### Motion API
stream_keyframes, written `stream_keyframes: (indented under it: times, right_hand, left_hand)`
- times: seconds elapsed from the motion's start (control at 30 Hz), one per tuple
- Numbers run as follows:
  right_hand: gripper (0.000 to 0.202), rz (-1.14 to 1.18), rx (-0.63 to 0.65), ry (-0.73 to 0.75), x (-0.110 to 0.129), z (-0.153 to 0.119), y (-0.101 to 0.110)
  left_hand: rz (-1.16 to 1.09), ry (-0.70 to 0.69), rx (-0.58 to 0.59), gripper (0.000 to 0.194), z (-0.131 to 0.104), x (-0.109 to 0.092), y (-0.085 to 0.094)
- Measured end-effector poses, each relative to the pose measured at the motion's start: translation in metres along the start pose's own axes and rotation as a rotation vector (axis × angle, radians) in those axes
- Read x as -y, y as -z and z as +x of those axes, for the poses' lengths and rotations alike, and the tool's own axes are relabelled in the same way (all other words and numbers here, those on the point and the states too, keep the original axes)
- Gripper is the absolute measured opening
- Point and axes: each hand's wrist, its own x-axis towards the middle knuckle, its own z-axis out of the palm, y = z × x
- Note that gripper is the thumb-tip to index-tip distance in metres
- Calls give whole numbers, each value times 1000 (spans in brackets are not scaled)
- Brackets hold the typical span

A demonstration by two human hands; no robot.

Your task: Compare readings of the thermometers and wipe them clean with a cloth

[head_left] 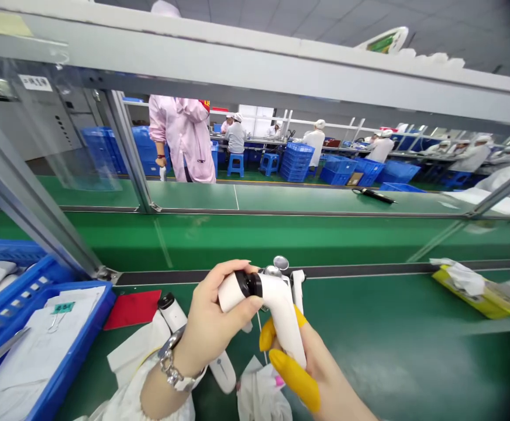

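A white handheld device (283, 313) with a black collar is held up between both hands over the green bench. My left hand (213, 318) is closed around its white head end, thumb near the black collar. Yellow finger covers show on my right hand (310, 365), which grips the handle from below. Behind the device, small round shiny parts and another white piece (297, 283) stick out; whether they are attached to it I cannot tell. Beneath my left wrist, a white part with a black end (171, 311) and a rounded white piece (223, 372) lie on the bench, partly hidden.
A crumpled white cloth (261, 394) lies near the front. On the left are a red card (133, 309) and a blue tray (89, 316) with papers. A yellow tray (459, 292) is at right. Beyond runs a green belt (281, 240) under a metal frame (126, 146). People work behind.
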Motion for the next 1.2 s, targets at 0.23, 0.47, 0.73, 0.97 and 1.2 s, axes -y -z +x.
stream_keyframes:
  times: [0.23,0.47,0.73,0.97,1.2]
  right_hand:
    - [44,-10,-31,-20,-6,-9,-2]
    - [37,-129,-58,-20,-9,-8,2]
    - [30,-45,2,12,-2,-5,2]
    - [39,501,287,-49,-7,5,10]
    - [39,678,249,-72,1,9,9]
  left_hand:
    - [-24,-24,21,39,-2,-4,0]
    - [-27,-4,3,39,-5,-9,-1]
    - [-45,48,-54,40,-6,-15,-4]
    - [-406,251,-31,28,7,-1,-2]
    - [-643,448,-52,23,13,2,-5]
